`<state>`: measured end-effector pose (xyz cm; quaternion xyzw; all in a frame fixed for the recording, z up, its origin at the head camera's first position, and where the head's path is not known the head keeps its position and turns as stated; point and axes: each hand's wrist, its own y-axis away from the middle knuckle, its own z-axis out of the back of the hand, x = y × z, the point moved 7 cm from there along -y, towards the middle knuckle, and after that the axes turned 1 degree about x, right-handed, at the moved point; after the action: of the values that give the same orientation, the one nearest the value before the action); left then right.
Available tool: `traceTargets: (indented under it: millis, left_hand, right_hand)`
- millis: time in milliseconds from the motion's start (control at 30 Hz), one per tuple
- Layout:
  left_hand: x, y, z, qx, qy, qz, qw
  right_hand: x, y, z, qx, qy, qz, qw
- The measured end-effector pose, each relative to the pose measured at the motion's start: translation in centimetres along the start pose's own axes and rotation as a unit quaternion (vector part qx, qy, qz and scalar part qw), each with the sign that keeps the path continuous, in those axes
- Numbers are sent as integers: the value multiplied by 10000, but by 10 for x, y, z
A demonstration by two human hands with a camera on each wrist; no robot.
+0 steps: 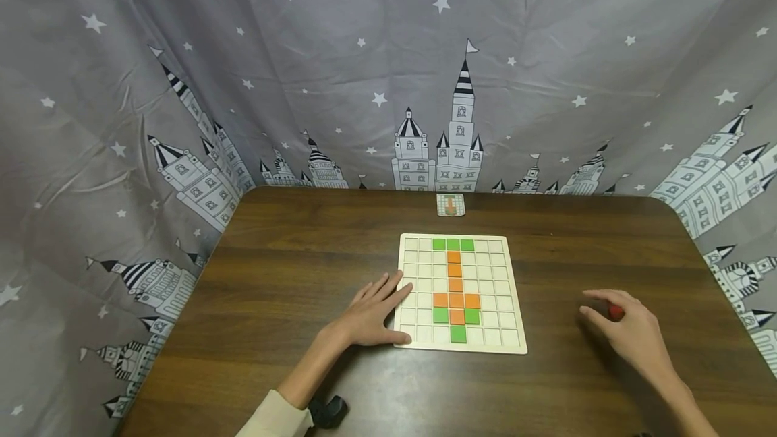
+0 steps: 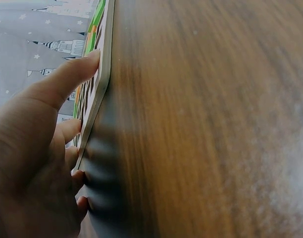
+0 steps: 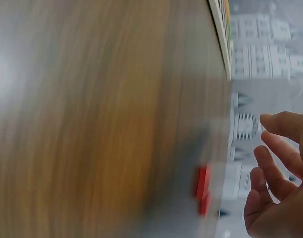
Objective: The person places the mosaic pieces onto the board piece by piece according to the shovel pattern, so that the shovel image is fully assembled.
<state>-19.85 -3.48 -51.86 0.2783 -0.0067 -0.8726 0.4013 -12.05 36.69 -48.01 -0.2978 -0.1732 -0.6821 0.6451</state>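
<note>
My left hand rests at the left edge of a cream grid board, fingers spread. In the left wrist view the thumb lies on the board's rim. Green tiles and orange tiles fill some squares: a green row at the far side, an orange column down the middle, more orange and green at the near end. Right of the board, my right hand hovers over the table with loosely bent, parted fingers and holds nothing. Red pieces lie on the table below it, partly hidden by the hand in the head view.
A small pattern card lies behind the board, near the table's far edge. The brown wooden table is ringed by a grey curtain with castles and stars. A black device sits at my left wrist.
</note>
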Motion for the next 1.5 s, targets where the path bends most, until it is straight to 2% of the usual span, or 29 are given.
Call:
traceTargets:
  millis: [133,233,400,767,1067,1500]
  left_hand:
    - [0,0,-1,-3,1,-13,10000]
    - [0,0,-1,-6,25,-32,10000]
    - [0,-1,0,-1,30,-37,10000]
    - [0,-1,1,14,23,-11,10000]
    - [1,0,-1,50,-12,36,10000]
    - [2,0,-2,43,-17,67,10000]
  right_hand:
    - [-27,2,13,-58,69,-473,9988]
    - [-46,4,17,85,12,-780,9969]
    - [-62,3,17,307,266,-811,9959]
    - [-64,-3,14,451,391,-782,9952]
    - [-59,-11,12,285,548,-669,9958]
    - [-50,-18,4,612,506,-575,9952]
